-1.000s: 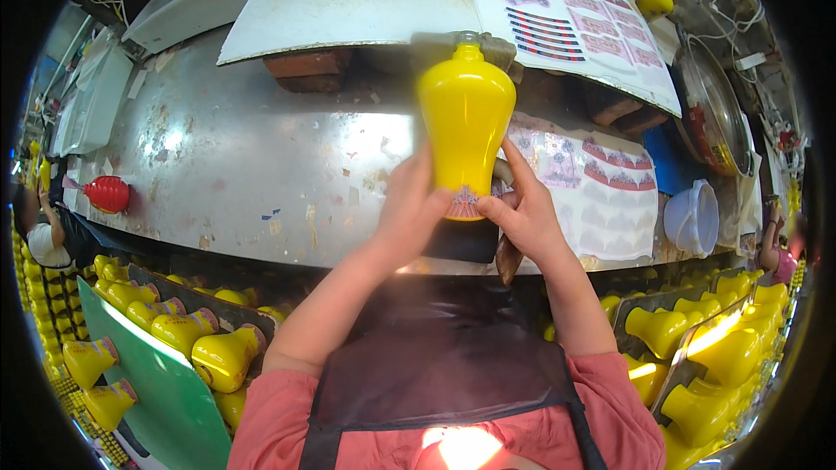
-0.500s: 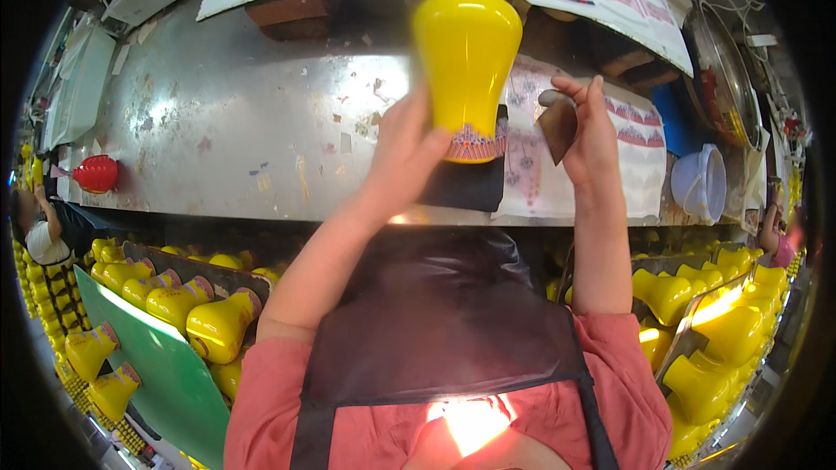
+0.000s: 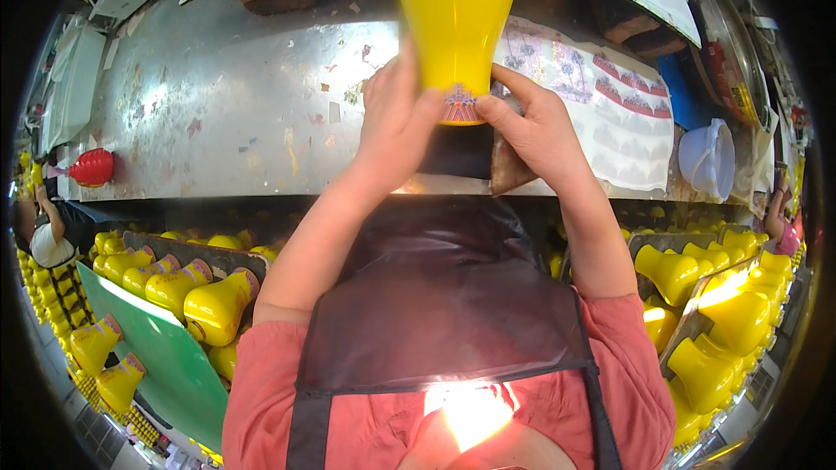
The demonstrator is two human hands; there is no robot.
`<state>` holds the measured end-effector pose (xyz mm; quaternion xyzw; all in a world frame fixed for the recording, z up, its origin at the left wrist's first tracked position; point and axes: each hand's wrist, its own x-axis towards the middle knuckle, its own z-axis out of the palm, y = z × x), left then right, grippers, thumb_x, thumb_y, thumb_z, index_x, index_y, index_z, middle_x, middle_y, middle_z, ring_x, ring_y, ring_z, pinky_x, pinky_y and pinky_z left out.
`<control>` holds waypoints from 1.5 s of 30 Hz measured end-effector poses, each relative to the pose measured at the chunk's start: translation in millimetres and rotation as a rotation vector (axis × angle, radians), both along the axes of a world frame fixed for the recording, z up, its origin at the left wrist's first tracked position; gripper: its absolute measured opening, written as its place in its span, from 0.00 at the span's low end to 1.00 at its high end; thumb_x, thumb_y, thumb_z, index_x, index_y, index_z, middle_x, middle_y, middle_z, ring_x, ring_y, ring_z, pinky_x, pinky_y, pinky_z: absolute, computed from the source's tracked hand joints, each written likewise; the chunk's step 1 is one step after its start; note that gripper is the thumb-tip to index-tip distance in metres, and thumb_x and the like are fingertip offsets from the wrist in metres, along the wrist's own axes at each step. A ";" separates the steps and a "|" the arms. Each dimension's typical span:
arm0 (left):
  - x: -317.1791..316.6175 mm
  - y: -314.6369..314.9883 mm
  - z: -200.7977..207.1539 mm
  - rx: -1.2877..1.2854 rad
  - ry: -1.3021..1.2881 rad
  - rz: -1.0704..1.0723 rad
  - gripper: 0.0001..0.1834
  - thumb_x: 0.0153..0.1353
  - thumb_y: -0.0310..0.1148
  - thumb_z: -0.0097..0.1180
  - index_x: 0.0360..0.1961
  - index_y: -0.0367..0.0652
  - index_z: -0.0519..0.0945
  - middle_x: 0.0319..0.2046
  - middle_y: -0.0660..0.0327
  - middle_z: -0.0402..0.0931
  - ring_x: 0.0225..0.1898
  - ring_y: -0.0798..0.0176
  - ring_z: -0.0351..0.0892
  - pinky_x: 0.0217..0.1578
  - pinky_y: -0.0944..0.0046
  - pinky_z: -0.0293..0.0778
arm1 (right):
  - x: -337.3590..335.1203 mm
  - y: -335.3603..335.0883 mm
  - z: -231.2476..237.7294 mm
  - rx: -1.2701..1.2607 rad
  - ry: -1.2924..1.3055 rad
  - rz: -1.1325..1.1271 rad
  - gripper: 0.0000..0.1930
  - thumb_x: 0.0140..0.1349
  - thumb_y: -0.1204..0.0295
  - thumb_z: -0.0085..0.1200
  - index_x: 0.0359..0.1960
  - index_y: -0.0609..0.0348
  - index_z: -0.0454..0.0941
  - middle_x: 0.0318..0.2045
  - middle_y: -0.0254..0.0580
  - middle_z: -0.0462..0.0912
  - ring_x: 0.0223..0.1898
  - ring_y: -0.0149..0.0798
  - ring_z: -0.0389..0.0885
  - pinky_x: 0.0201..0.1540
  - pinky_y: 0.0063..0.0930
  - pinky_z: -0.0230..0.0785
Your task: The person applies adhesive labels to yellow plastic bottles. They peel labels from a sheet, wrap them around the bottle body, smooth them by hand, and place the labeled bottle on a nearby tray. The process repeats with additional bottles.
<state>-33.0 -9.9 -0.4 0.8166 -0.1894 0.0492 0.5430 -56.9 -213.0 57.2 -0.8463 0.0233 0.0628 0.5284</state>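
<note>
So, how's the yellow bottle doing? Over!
Left hand on yellow bottle. Right hand at patterned band, brown flat piece under palm. Bottle's neck out of view.

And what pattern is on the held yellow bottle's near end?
Its band has bluish motifs above reddish stripes, best seen in head view.

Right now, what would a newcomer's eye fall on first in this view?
Probably the glossy yellow bottle at top centre, between the left grip and right grip, with a patterned band at its near end. Next, the many other yellow bottles crowding lower left and lower right, then the red ribbed object at the metal table's left end.
</note>
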 end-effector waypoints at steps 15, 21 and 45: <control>-0.1 -1.2 -2.8 0.063 -0.057 0.008 0.38 0.73 0.43 0.47 0.77 0.34 0.56 0.63 0.43 0.72 0.64 0.40 0.68 0.69 0.45 0.52 | -0.8 2.3 -14.6 0.090 0.053 0.016 0.28 0.65 0.59 0.63 0.64 0.59 0.80 0.43 0.40 0.89 0.41 0.26 0.83 0.48 0.24 0.76; 6.1 2.0 0.3 -0.072 0.089 -0.082 0.43 0.68 0.44 0.54 0.78 0.35 0.55 0.63 0.43 0.72 0.64 0.40 0.68 0.70 0.45 0.52 | 11.2 -16.6 11.8 0.133 0.213 -0.164 0.23 0.77 0.56 0.49 0.60 0.61 0.82 0.41 0.34 0.84 0.46 0.24 0.81 0.52 0.19 0.71; -53.6 7.3 21.3 0.453 -0.343 0.152 0.38 0.58 0.37 0.64 0.69 0.37 0.70 0.65 0.46 0.71 0.71 0.41 0.62 0.73 0.39 0.41 | -15.2 2.1 8.2 -0.315 -0.615 0.072 0.19 0.61 0.78 0.70 0.54 0.61 0.82 0.45 0.43 0.88 0.44 0.35 0.87 0.48 0.27 0.79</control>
